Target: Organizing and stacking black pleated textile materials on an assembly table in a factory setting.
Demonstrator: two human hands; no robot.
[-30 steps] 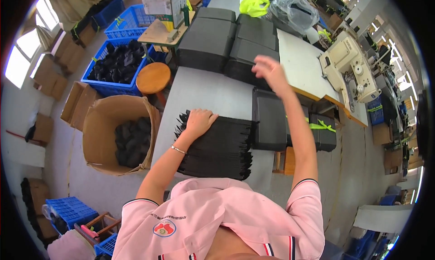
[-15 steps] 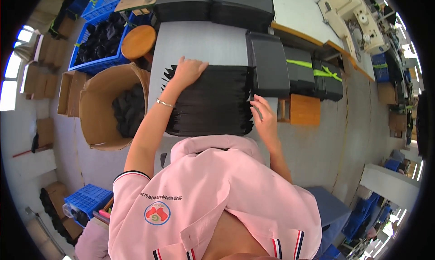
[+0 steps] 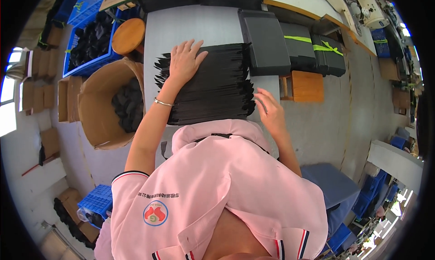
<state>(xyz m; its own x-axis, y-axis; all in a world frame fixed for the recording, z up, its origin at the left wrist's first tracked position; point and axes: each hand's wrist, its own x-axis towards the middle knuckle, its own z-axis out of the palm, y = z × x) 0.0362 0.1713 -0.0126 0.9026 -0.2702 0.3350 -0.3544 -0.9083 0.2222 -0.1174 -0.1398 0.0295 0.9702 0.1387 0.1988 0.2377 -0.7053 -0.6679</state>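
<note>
On the grey table [image 3: 199, 26] in front of you lies a fanned stack of flat black sheets [image 3: 213, 85], and beyond it, at the far right corner, there is a black tray [image 3: 264, 42]. To the right of the tray stand two black bundles tied with yellow-green straps [image 3: 312, 51], and below them a small wooden box [image 3: 306, 85]. On your left a large round cardboard drum [image 3: 102, 106] holds dark pieces, a round wooden stool [image 3: 129, 35] stands above it, and a blue crate [image 3: 88, 44] with more black items is further left; flat brown cartons [image 3: 38, 87] lie on the floor near the window. Your left hand [image 3: 183, 63] lies flat and spread, palm down, on the upper left part of the stack, holding nothing. Your right hand [image 3: 269, 110] is at the lower right edge of the stack with the fingers loosely open; it seems to touch the sheet edges, but I cannot tell this surely.
</note>
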